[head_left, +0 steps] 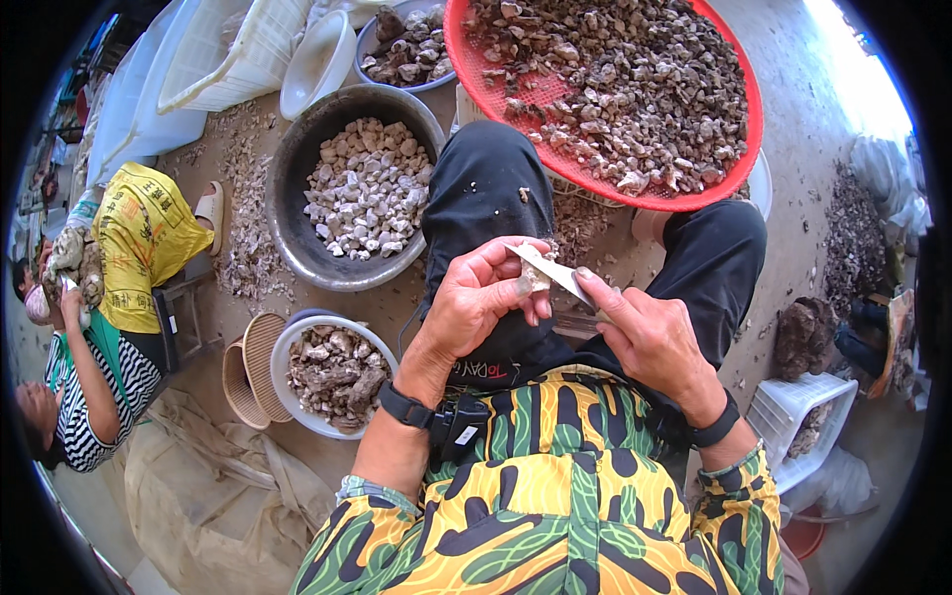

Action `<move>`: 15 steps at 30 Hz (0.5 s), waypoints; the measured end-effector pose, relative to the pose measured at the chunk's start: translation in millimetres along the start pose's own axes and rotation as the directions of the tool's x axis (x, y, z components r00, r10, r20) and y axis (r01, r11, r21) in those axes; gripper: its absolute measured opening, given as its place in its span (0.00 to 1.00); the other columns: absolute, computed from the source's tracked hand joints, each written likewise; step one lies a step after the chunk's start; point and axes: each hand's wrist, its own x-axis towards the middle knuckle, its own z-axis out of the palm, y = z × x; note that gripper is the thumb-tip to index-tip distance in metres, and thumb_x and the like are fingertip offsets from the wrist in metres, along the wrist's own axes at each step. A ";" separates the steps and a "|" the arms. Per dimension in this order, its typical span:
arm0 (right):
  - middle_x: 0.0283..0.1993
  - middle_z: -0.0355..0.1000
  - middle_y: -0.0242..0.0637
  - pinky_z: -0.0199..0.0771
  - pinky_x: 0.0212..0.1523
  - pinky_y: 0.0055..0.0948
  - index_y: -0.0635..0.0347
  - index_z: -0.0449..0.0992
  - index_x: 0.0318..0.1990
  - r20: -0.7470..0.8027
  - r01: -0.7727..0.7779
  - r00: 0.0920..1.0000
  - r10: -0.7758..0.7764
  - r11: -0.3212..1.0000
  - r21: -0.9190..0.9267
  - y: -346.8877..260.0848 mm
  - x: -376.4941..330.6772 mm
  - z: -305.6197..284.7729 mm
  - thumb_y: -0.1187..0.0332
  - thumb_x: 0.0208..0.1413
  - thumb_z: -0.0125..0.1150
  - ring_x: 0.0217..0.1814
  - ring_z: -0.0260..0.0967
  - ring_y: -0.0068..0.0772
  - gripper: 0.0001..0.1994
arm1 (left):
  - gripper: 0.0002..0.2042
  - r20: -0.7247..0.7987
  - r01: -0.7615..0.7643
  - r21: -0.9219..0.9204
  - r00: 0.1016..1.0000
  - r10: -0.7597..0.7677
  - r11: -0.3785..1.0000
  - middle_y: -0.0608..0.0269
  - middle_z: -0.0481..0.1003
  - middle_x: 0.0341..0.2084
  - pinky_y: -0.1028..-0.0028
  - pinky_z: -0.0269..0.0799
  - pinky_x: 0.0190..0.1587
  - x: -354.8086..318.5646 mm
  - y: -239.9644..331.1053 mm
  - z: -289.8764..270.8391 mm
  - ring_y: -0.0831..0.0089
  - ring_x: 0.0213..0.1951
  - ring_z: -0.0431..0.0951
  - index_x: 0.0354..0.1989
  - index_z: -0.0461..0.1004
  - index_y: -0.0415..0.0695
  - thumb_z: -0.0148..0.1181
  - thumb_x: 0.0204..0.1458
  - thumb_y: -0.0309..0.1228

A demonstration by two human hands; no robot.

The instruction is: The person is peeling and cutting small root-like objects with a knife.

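Note:
Above my lap, my left hand point(483, 297) pinches a small pale chunk point(536, 277) between thumb and fingers. Its kind I cannot make out; it looks like a piece of root or tuber. My right hand point(650, 332) is closed round the handle of a knife point(557, 274), mostly hidden by the fingers. The blade points left and lies against the chunk. Just beyond my knees, a red mesh tray point(754, 109) carries many dark, rough-skinned chunks point(645, 89). Left of my knee, a dark metal basin point(288, 223) holds pale, peeled-looking chunks point(362, 188).
A white bowl point(281, 369) of brown pieces stands left of my left forearm. White plastic crates point(223, 74) are at the far left, another crate point(838, 421) at right. A co-worker in a yellow apron point(144, 233) sits at left. Peelings point(253, 228) litter the floor.

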 end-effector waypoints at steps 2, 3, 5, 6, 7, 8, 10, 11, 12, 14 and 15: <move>0.21 0.63 0.33 0.65 0.17 0.34 0.48 0.65 0.63 0.005 -0.018 1.000 0.018 1.000 -0.024 -1.6 3.3 -2.2 0.72 0.45 0.62 0.19 0.65 0.35 0.32 | 0.19 0.002 0.006 0.045 1.000 -0.006 0.999 0.50 0.75 0.40 0.74 0.75 0.35 0.1 -0.6 0.9 0.68 0.34 0.78 0.55 0.65 0.32 0.56 0.55 0.25; 0.21 0.63 0.33 0.65 0.17 0.34 0.48 0.65 0.63 0.005 -0.018 1.000 0.018 1.000 -0.023 -1.7 4.3 -3.7 0.72 0.45 0.62 0.19 0.65 0.35 0.32 | 0.19 -0.013 0.012 0.073 1.000 -0.011 0.997 0.51 0.76 0.38 0.74 0.75 0.34 -0.2 -0.3 3.1 0.68 0.34 0.78 0.55 0.66 0.33 0.56 0.55 0.25; 0.21 0.63 0.34 0.65 0.17 0.35 0.48 0.65 0.63 0.008 -0.019 1.000 0.019 1.000 -0.002 -1.9 5.6 -5.6 0.72 0.45 0.62 0.19 0.66 0.35 0.32 | 0.19 -0.028 0.020 0.100 0.999 -0.017 0.995 0.53 0.76 0.36 0.74 0.74 0.34 -1.3 -1.1 4.4 0.69 0.33 0.77 0.55 0.66 0.33 0.56 0.55 0.24; 0.21 0.63 0.34 0.65 0.17 0.35 0.48 0.65 0.63 0.008 -0.017 1.000 0.017 1.000 -0.001 -0.5 4.2 -6.0 0.72 0.45 0.62 0.19 0.66 0.35 0.32 | 0.20 -0.031 0.011 0.070 0.999 -0.009 0.997 0.54 0.76 0.35 0.74 0.74 0.34 -1.6 -2.2 3.4 0.69 0.33 0.77 0.56 0.66 0.33 0.56 0.54 0.24; 0.21 0.63 0.34 0.65 0.17 0.35 0.48 0.65 0.62 0.030 0.001 1.000 -0.001 1.000 -0.003 1.9 0.5 -7.1 0.72 0.45 0.62 0.18 0.65 0.35 0.32 | 0.21 -0.034 0.002 0.041 0.999 -0.001 0.999 0.54 0.75 0.35 0.74 0.74 0.34 -1.6 -2.7 2.6 0.70 0.33 0.77 0.57 0.65 0.32 0.56 0.54 0.24; 0.21 0.63 0.34 0.65 0.17 0.35 0.48 0.65 0.62 0.053 0.019 0.998 -0.019 1.000 -0.005 3.4 -2.9 -7.8 0.73 0.45 0.62 0.18 0.65 0.36 0.32 | 0.21 -0.036 0.001 0.041 0.999 0.000 0.999 0.54 0.75 0.35 0.74 0.74 0.34 -1.5 -2.4 2.2 0.70 0.33 0.77 0.57 0.65 0.32 0.56 0.54 0.24; 0.20 0.62 0.33 0.65 0.16 0.34 0.47 0.66 0.62 0.046 -0.003 0.999 0.003 1.000 0.008 3.6 -7.1 -9.2 0.73 0.45 0.62 0.18 0.65 0.35 0.32 | 0.21 -0.017 0.012 0.077 1.000 -0.011 0.997 0.55 0.76 0.34 0.75 0.73 0.34 -0.7 -4.3 2.2 0.71 0.32 0.77 0.57 0.65 0.32 0.55 0.54 0.24; 0.20 0.62 0.33 0.65 0.16 0.34 0.47 0.66 0.62 0.040 -0.003 0.999 0.002 1.000 0.022 4.1 -7.0 -9.6 0.73 0.45 0.62 0.18 0.65 0.35 0.32 | 0.21 -0.017 0.014 0.075 1.000 -0.012 0.997 0.55 0.76 0.34 0.75 0.73 0.34 -0.6 -4.4 2.8 0.71 0.32 0.77 0.57 0.65 0.32 0.55 0.54 0.24; 0.20 0.62 0.33 0.65 0.16 0.34 0.47 0.66 0.62 0.032 -0.004 0.999 0.003 0.999 0.036 3.9 -6.5 -10.0 0.73 0.45 0.62 0.17 0.64 0.35 0.31 | 0.21 -0.024 0.015 0.092 1.000 -0.013 0.996 0.55 0.76 0.33 0.75 0.73 0.34 -0.6 -2.8 3.6 0.71 0.32 0.77 0.57 0.65 0.32 0.55 0.54 0.23; 0.20 0.62 0.33 0.65 0.16 0.34 0.47 0.66 0.62 0.027 0.001 1.000 -0.001 1.000 0.001 1.7 -5.2 -9.6 0.73 0.45 0.62 0.18 0.64 0.35 0.32 | 0.21 -0.030 0.019 0.109 0.999 -0.016 0.994 0.55 0.76 0.33 0.75 0.73 0.34 -0.8 -2.3 4.0 0.71 0.32 0.76 0.57 0.65 0.32 0.54 0.54 0.23; 0.20 0.62 0.33 0.65 0.17 0.34 0.47 0.66 0.62 0.022 0.011 1.000 -0.011 0.999 -0.034 0.2 -3.4 -9.2 0.73 0.45 0.62 0.18 0.64 0.36 0.32 | 0.21 -0.021 0.019 0.111 1.000 -0.017 0.994 0.55 0.76 0.32 0.75 0.73 0.34 -1.0 -2.6 3.2 0.71 0.31 0.76 0.57 0.66 0.32 0.54 0.53 0.23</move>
